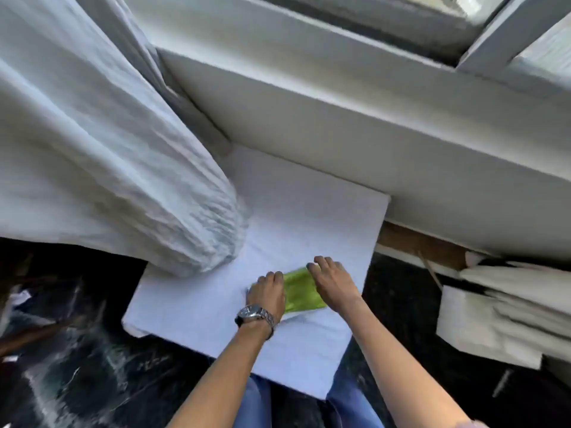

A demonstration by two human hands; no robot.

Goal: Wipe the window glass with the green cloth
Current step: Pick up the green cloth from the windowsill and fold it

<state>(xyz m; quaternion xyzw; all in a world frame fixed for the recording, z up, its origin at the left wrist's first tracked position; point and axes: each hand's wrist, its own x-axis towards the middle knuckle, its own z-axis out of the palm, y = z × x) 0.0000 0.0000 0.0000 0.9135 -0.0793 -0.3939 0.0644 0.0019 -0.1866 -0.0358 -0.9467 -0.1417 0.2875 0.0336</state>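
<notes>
The green cloth [301, 291] lies flat on a white board [309, 211] in front of me, below the window. My left hand [267, 293], with a metal wristwatch, rests palm down on the cloth's left edge. My right hand [332, 281] lies on its right side, fingers spread over the far corner. Both hands press on the cloth; neither grips it. A strip of window glass [432, 4] shows at the very top, far above the hands.
A white curtain [108, 165] hangs bunched at the left, its end resting on the board. A wide white sill [355, 112] runs across under the window frame [500, 47]. Dark marbled floor [77, 381] surrounds the board; folded white material [500, 319] lies at the right.
</notes>
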